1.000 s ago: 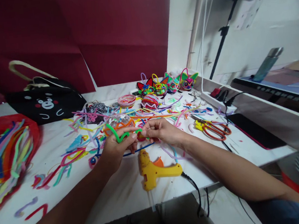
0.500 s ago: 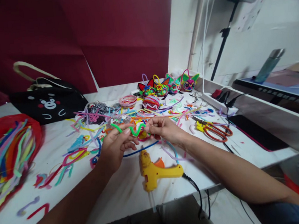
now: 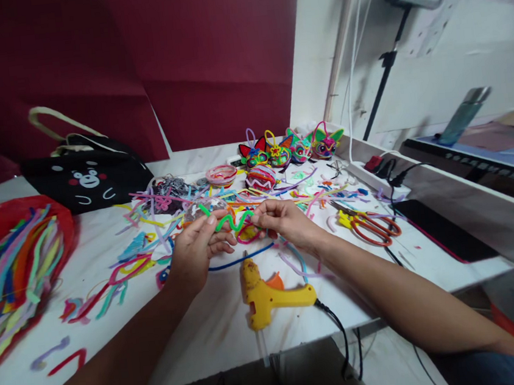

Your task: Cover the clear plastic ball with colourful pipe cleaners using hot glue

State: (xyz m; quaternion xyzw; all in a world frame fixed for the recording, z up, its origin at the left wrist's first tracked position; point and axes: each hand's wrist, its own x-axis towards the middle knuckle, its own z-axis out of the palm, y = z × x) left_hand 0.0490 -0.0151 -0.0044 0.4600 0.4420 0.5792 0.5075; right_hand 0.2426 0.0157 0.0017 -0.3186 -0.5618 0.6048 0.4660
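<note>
A green pipe cleaner [image 3: 234,222], bent into a zigzag, stretches between my two hands above the table. Its left part is pinched between thumb and fingers of my left hand [image 3: 198,247], with a short straight end sticking up past the thumb. My right hand [image 3: 283,221] pinches the other end with thumb and index finger. Just below the hands, a blue pipe cleaner [image 3: 241,260] lies on the white table [image 3: 199,345]. A yellow glue gun [image 3: 272,295] rests nearer the front edge, its nozzle pointing away from me.
Orange-handled scissors [image 3: 373,226] and a black phone [image 3: 445,231] lie at the right. Several colourful cat-like heads [image 3: 301,148] stand at the back. A red bag of pipe cleaners [image 3: 65,222] is at the left, near a black bag [image 3: 86,183]. Scraps litter the middle.
The green zigzag's left end is tilted differently and shows more of its bends beside my left thumb. Both hands stay nearly in place; the view has shifted slightly.
</note>
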